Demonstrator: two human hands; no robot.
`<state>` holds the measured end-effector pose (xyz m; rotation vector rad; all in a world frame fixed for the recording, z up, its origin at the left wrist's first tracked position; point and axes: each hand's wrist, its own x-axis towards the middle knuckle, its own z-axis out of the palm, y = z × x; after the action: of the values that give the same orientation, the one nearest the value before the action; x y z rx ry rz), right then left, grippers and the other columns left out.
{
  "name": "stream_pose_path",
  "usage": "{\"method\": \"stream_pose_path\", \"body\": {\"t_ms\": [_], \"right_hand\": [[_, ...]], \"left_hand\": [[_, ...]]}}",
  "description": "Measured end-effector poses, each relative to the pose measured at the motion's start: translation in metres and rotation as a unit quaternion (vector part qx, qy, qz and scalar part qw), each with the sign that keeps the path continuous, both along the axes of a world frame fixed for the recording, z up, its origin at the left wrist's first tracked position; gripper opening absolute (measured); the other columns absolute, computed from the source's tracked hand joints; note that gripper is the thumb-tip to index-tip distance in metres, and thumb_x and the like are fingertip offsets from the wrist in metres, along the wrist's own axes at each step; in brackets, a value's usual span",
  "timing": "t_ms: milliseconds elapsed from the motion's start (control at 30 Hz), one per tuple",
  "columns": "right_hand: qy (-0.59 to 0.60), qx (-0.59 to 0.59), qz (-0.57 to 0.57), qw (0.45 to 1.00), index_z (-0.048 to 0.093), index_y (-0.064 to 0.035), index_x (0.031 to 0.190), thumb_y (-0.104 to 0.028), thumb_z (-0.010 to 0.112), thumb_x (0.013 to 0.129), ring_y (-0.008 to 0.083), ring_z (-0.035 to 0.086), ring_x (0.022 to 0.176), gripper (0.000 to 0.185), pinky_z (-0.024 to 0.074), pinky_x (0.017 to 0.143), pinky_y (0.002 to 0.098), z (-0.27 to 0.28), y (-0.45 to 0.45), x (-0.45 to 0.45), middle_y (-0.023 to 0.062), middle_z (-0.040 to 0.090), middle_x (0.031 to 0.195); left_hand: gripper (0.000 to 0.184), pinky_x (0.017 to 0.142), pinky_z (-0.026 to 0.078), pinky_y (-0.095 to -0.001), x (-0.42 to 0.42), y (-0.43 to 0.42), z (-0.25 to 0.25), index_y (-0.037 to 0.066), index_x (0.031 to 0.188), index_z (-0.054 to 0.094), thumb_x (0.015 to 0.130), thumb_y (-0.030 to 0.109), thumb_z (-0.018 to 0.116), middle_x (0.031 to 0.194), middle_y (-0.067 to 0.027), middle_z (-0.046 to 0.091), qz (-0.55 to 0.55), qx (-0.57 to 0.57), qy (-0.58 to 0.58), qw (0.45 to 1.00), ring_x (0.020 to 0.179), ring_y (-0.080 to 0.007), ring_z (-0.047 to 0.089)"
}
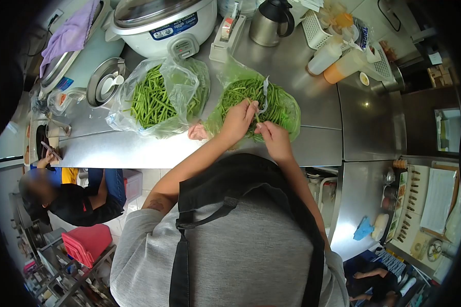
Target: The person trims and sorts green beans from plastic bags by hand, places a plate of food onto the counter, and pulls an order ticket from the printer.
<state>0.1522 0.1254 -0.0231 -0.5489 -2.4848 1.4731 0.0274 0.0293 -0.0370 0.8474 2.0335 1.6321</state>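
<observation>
Both my hands are over a green plastic bag (293, 113) full of long green beans (276, 100) on the steel counter. My left hand (239, 118) is closed, thumb and fingers pinched on a green bean. Just to its right, my right hand (274, 137) pinches too, its fingertips close to the left ones and seemingly on the same bean. A pale strip (265, 94) lies over the beans beside my fingers. Left of them stands a clear plastic bag (197, 77) holding cut green bean pieces (152, 100).
Behind the bags are a rice cooker (164, 30), a tape dispenser (226, 38) and a steel thermos jug (268, 23). Sauce bottles (338, 66) stand back right. Metal bowls (105, 84) sit at left. A person (82, 202) with a phone sits at lower left; another (376, 284) is lower right.
</observation>
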Motion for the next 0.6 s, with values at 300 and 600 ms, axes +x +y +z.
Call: {"method": "stream_pose_path", "body": {"t_ms": [300, 600], "right_hand": [[0.075, 0.097, 0.105, 0.987, 0.058, 0.0006, 0.086, -0.014, 0.056, 0.092, 0.0338, 0.059, 0.08, 0.016, 0.0471, 0.071, 0.0406, 0.019, -0.011, -0.002, 0.0152, 0.058, 0.084], [0.029, -0.189, 0.09, 0.977, 0.059, -0.0004, 0.089, -0.015, 0.051, 0.095, 0.0184, 0.055, 0.065, 0.018, 0.0447, 0.06, 0.0306, -0.019, -0.003, 0.006, 0.0064, 0.056, 0.076]], "left_hand": [[0.045, 0.047, 0.035, -0.0237, -0.008, -0.002, -0.011, 0.008, 0.073, 0.053, 0.1, 0.042, 0.043, 0.06, 0.0012, 0.046, -0.184, -0.029, -0.295, 0.937, 0.051, -0.0079, 0.043], [0.042, 0.047, 0.037, -0.0233, -0.01, -0.015, -0.024, 0.004, 0.082, 0.057, 0.1, 0.039, 0.043, 0.058, 0.0005, 0.049, -0.245, -0.034, -0.292, 0.924, 0.049, -0.009, 0.045]]}}
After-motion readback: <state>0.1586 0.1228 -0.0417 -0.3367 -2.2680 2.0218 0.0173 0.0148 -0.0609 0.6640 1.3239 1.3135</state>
